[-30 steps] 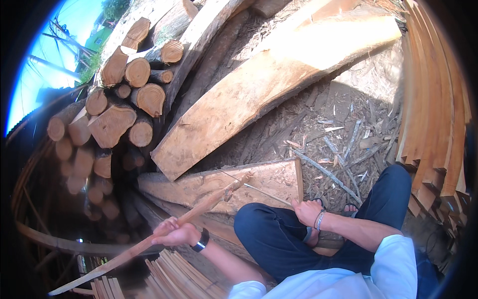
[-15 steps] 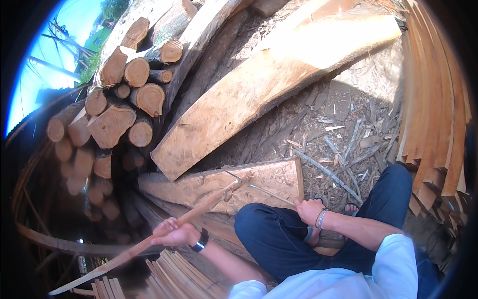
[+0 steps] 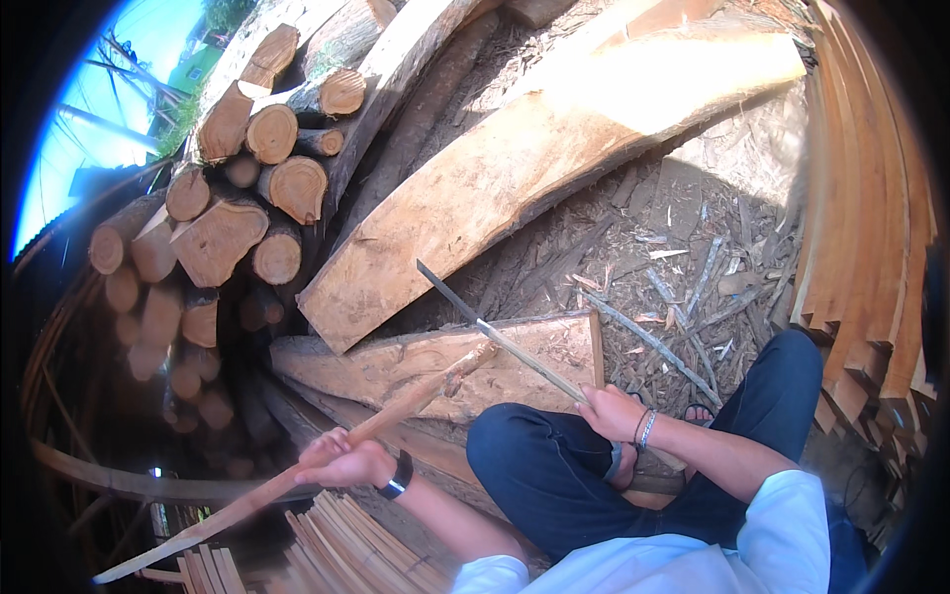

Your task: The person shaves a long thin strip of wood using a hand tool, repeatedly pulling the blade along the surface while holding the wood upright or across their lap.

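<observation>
My left hand [image 3: 344,462] is wrapped round a long peeled wooden stick [image 3: 401,406]. The stick slants from the lower left up to a rough, knotted end near the middle. In my right hand [image 3: 614,412] is the pale handle of a long-handled knife [image 3: 450,292], its dark, narrow blade pointing up and left. The blade is raised above the stick's far end, apart from it as far as I can see. Behind that end lies a thick wooden slab [image 3: 544,346] with a chipped face. My bent knees in dark trousers [image 3: 539,465] are beside the stick.
A large sawn slab [image 3: 475,198] stretches diagonally beyond. Cut logs [image 3: 297,188] are stacked at the left. Long boards [image 3: 851,198] stand along the right edge, and thin strips [image 3: 346,544] lie below my left forearm. Twigs [image 3: 648,342] and chips litter the ground.
The knife has swung up and left, its blade lifting from near the stick's knotted end. My left hand and the stick have barely moved.
</observation>
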Tool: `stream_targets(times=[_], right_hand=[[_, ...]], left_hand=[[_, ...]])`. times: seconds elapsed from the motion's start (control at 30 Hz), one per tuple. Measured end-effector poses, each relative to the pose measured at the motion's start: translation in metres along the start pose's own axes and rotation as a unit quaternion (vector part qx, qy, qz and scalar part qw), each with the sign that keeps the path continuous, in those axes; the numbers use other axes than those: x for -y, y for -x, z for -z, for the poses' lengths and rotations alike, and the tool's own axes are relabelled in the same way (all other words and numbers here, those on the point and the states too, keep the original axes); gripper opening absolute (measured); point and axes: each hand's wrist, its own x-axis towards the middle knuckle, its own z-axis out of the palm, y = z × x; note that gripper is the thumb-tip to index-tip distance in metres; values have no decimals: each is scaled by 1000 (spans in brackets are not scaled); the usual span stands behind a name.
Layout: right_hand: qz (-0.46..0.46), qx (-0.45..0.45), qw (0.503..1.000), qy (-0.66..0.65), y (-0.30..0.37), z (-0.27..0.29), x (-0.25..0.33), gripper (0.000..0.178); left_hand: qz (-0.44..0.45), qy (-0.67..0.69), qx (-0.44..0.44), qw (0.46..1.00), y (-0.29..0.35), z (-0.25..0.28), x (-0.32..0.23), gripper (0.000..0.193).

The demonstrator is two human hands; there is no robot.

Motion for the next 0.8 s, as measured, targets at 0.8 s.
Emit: stream_targets(times=[0.8], right_hand=[[17,-35,994,98,-3,-18,-20,16]], left_hand=[[-5,-13,-2,1000,10,-7,-8,55]])
